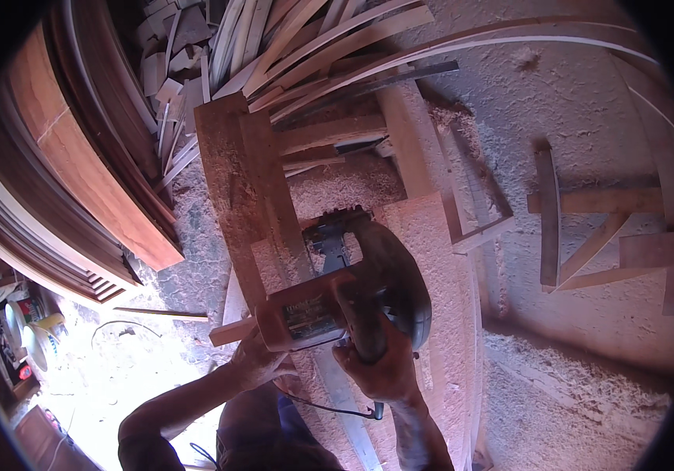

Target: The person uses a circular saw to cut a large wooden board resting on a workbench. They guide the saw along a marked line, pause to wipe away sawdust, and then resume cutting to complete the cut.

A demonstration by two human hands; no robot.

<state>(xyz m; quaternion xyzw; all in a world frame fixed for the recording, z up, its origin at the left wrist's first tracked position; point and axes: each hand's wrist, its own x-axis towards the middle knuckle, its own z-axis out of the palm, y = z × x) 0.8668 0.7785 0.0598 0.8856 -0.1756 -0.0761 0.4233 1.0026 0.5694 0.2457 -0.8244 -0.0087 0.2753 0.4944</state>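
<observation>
A dark circular saw [306, 314] with a reddish-brown motor housing lies across the middle of a sawdust-covered wooden bench [431, 235]. My right hand [384, 365] is wrapped round its rear handle. Just below the motor's left end, my left hand [257, 359] is beside a short wooden piece [231, 332] that sticks out to the left; most of its fingers are hidden by the saw, so I cannot see what they grip. A thick wooden beam [235, 180] runs along the bench's left side, beyond the saw. The blade's lower part is out of sight.
Curved wooden panels [78, 149] lean at the left. Long bent strips and offcuts [306, 47] are heaped beyond the bench. A wooden frame [596, 202] lies on the dusty floor at right. The saw's black cord [317, 404] trails near my body. Buckets [37, 341] stand far left.
</observation>
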